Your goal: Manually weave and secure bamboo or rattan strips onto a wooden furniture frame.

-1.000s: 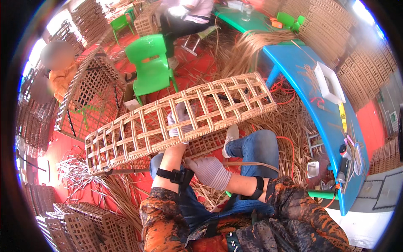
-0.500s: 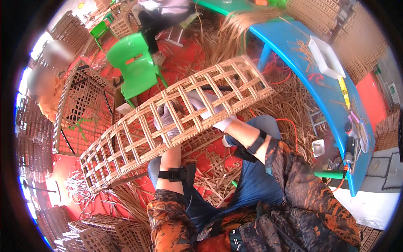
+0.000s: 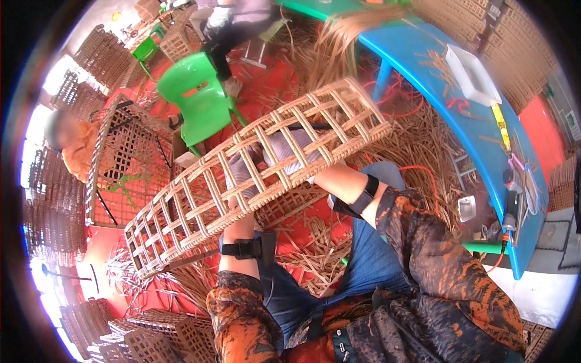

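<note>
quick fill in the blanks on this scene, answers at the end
Seen through the woven frame, the left hand and the right hand wear ____.
The white tray sits on the ____ table.
The large plastic chair beyond the frame is ____.

Missing words: gloves; blue; green.

The wearer's two gloved hands (image 3: 241,169) (image 3: 280,147) — one woven frame (image 3: 261,198) over them — one blue table (image 3: 475,134)

Left hand (image 3: 238,170) and right hand (image 3: 283,145) partly hidden behind woven frame (image 3: 279,186), grips unclear, seated person (image 3: 245,25) beyond frame cut off at top edge, orange-clad person (image 3: 82,152) left of frame, head blurred.
</note>
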`<control>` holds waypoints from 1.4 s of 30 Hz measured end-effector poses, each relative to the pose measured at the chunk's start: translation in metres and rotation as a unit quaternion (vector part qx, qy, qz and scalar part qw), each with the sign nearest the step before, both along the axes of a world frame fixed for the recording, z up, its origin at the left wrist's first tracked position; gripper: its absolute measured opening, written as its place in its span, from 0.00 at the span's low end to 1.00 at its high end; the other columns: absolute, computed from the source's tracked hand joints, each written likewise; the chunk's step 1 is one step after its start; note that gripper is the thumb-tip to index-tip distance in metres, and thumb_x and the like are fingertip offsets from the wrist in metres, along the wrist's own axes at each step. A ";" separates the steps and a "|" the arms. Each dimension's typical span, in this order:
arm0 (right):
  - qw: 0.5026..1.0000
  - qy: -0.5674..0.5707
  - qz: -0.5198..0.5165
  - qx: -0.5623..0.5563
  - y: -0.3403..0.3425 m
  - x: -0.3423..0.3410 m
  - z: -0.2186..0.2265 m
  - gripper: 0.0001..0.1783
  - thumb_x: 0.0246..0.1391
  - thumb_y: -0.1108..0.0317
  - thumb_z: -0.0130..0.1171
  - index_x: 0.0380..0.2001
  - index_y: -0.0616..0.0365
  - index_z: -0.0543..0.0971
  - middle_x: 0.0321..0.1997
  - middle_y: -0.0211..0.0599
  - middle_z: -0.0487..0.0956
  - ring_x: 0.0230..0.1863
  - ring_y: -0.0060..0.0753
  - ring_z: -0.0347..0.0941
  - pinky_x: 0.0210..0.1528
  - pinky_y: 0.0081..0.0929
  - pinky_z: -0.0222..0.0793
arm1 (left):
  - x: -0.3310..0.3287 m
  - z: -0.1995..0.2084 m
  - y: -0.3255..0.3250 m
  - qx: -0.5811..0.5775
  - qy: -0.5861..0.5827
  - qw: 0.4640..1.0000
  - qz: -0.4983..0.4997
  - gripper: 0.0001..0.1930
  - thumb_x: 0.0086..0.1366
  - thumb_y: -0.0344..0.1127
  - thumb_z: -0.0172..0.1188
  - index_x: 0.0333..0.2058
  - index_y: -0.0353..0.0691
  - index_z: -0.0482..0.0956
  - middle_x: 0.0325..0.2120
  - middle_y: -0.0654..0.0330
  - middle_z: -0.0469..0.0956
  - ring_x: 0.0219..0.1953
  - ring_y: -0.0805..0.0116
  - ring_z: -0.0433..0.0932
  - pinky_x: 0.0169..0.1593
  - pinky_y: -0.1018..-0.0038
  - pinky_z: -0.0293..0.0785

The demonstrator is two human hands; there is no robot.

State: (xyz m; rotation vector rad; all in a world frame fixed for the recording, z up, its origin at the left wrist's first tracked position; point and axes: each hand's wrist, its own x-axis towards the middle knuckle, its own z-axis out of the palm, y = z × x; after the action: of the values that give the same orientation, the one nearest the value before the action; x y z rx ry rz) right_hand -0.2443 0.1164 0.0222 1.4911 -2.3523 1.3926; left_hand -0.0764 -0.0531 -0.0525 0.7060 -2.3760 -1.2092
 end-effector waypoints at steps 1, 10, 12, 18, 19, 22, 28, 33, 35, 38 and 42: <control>1.000 -0.001 0.002 0.011 0.003 0.001 0.004 0.15 0.58 0.60 0.53 0.45 0.54 0.76 0.32 0.44 0.79 0.32 0.44 0.75 0.36 0.38 0.70 | 0.006 -0.001 0.000 -0.028 -0.018 0.999 -0.006 0.11 0.64 0.36 0.54 0.39 0.35 0.78 0.34 0.54 0.79 0.37 0.58 0.78 0.41 0.64 0.75; 0.992 0.126 0.001 0.014 0.039 0.030 -0.013 0.10 0.55 0.60 0.53 0.32 0.55 0.74 0.21 0.43 0.75 0.22 0.47 0.73 0.26 0.37 0.70 | -0.042 0.063 0.036 -0.032 0.036 0.999 -0.011 0.13 0.64 0.39 0.53 0.40 0.36 0.78 0.36 0.53 0.79 0.40 0.54 0.77 0.46 0.60 0.72; 0.985 0.152 -0.019 0.075 0.077 0.071 0.008 0.10 0.55 0.61 0.51 0.26 0.54 0.71 0.16 0.40 0.74 0.18 0.45 0.72 0.23 0.40 0.69 | -0.060 0.059 0.045 -0.052 0.053 0.997 0.004 0.14 0.64 0.40 0.53 0.40 0.36 0.79 0.36 0.53 0.79 0.41 0.53 0.76 0.47 0.59 0.71; 0.865 0.081 0.341 0.360 0.137 0.230 -0.023 0.09 0.55 0.60 0.50 0.29 0.52 0.75 0.18 0.43 0.76 0.22 0.48 0.76 0.22 0.43 0.70 | -0.088 0.054 0.070 0.532 0.357 0.764 0.076 0.07 0.61 0.32 0.59 0.34 0.34 0.75 0.25 0.61 0.73 0.30 0.70 0.73 0.35 0.69 0.73; 0.865 0.081 0.335 0.364 0.140 0.225 -0.023 0.09 0.55 0.60 0.50 0.29 0.52 0.75 0.18 0.43 0.76 0.22 0.48 0.76 0.22 0.43 0.70 | -0.086 0.072 0.080 0.470 0.311 0.826 0.018 0.02 0.62 0.27 0.55 0.32 0.35 0.75 0.24 0.65 0.71 0.27 0.77 0.70 0.32 0.74 0.71; 0.811 -0.028 0.383 0.442 0.142 0.200 -0.008 0.22 0.60 0.45 0.43 0.33 0.51 0.76 0.25 0.42 0.79 0.30 0.49 0.77 0.32 0.46 0.71 | -0.087 0.007 0.035 0.150 0.267 0.951 -0.048 0.14 0.68 0.34 0.49 0.48 0.35 0.73 0.39 0.59 0.75 0.41 0.70 0.74 0.47 0.70 0.73; 0.971 -0.007 0.064 0.229 0.113 0.101 -0.013 0.11 0.55 0.58 0.53 0.35 0.50 0.78 0.25 0.43 0.77 0.30 0.47 0.76 0.30 0.41 0.72 | -0.069 -0.009 0.012 -0.007 0.133 0.991 -0.011 0.15 0.68 0.36 0.48 0.50 0.35 0.72 0.41 0.59 0.75 0.44 0.69 0.74 0.50 0.70 0.71; 0.976 -0.050 -0.068 0.200 0.066 0.024 -0.020 0.15 0.57 0.61 0.52 0.41 0.59 0.76 0.32 0.48 0.79 0.34 0.48 0.77 0.38 0.40 0.74 | -0.093 -0.001 0.012 0.182 0.214 0.960 0.015 0.17 0.68 0.39 0.48 0.51 0.35 0.71 0.43 0.60 0.75 0.46 0.69 0.73 0.54 0.72 0.69; 0.966 -0.067 -0.105 0.225 0.043 -0.006 -0.051 0.15 0.57 0.62 0.52 0.44 0.60 0.75 0.34 0.49 0.79 0.37 0.46 0.77 0.41 0.39 0.74 | -0.096 0.011 0.029 0.201 0.237 0.951 0.014 0.16 0.68 0.38 0.48 0.49 0.35 0.71 0.43 0.60 0.75 0.46 0.69 0.73 0.54 0.71 0.69; 0.985 0.144 -0.087 -0.045 0.015 -0.016 -0.055 0.17 0.58 0.65 0.50 0.50 0.59 0.71 0.42 0.51 0.78 0.44 0.44 0.75 0.47 0.36 0.72 | -0.100 0.013 0.032 0.305 0.252 0.916 0.066 0.13 0.69 0.35 0.47 0.46 0.35 0.74 0.41 0.59 0.76 0.46 0.67 0.73 0.55 0.70 0.68; 0.965 0.225 -0.039 -0.133 -0.014 -0.012 -0.041 0.16 0.62 0.66 0.46 0.51 0.58 0.72 0.51 0.42 0.75 0.53 0.41 0.71 0.55 0.34 0.66 | -0.112 -0.018 0.010 0.491 0.380 0.784 0.009 0.10 0.65 0.32 0.55 0.41 0.32 0.76 0.33 0.55 0.79 0.34 0.67 0.79 0.39 0.74 0.79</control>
State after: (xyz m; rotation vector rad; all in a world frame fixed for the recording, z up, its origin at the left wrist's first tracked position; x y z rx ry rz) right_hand -0.2560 0.1027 -0.0191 1.4350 -1.8502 1.1459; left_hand -0.1882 -0.0432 -0.0708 0.3480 -0.9766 -2.1905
